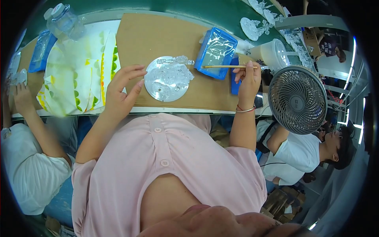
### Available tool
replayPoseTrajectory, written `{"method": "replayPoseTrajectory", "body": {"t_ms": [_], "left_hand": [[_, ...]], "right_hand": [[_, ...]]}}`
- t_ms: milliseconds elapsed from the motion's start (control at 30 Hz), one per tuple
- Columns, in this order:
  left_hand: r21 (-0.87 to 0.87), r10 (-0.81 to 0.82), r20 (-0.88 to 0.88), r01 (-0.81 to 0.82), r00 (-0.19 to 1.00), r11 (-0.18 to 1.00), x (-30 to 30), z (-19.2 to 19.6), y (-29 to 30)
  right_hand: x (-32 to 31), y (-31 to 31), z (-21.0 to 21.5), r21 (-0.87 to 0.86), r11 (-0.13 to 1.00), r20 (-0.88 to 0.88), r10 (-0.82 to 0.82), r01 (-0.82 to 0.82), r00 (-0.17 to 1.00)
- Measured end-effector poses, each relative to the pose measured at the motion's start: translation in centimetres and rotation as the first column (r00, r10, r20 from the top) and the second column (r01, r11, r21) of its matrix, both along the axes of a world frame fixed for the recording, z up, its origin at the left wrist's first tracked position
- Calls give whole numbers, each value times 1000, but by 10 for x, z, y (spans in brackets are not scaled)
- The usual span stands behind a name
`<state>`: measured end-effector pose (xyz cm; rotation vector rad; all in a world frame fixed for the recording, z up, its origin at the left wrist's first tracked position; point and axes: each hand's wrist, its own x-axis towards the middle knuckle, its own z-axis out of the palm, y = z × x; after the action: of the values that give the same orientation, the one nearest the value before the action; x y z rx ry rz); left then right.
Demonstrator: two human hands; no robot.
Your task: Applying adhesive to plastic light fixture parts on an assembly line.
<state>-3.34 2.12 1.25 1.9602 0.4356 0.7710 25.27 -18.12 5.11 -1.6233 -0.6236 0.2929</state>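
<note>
My right hand (248,77) is closed round a thin wooden stick (223,66), held nearly level. Its far end lies over the near edge of a blue rectangular tray (207,71) that has something clear and shiny inside. In front of me, a clear plastic model (167,81) with a round, disc-like base lies on brown cardboard. A knobbly clear piece (175,60) rests along its far edge. Just left of the disc is my left hand (124,89), its fingers bent and apart with nothing between them. Whether its fingertips touch the rim I cannot tell.
Brown cardboard (158,31) covers the bench. On the left are a patterned white cloth (75,75), clear bottles (65,21) and another blue tray (41,51). A fan (297,100) and a lidded cup (272,54) stand right, with clear models (254,27) behind. Co-workers sit on both sides.
</note>
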Motion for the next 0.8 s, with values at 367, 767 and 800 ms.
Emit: {"method": "replayPoseTrajectory", "body": {"t_ms": [367,767,800], "left_hand": [[-87,41,-23,-43,999,995,-3,-9,9],[-199,-127,-61,112,990,974,26,-5,-5],[-238,-117,-26,108,993,965,26,-6,-6]], "right_hand": [[-10,12,-2,-27,994,254,-94,105,962],[-1,-2,-11,132,969,-16,-209,209,978],[-3,-5,-10,177,959,-36,-218,221,975]]}}
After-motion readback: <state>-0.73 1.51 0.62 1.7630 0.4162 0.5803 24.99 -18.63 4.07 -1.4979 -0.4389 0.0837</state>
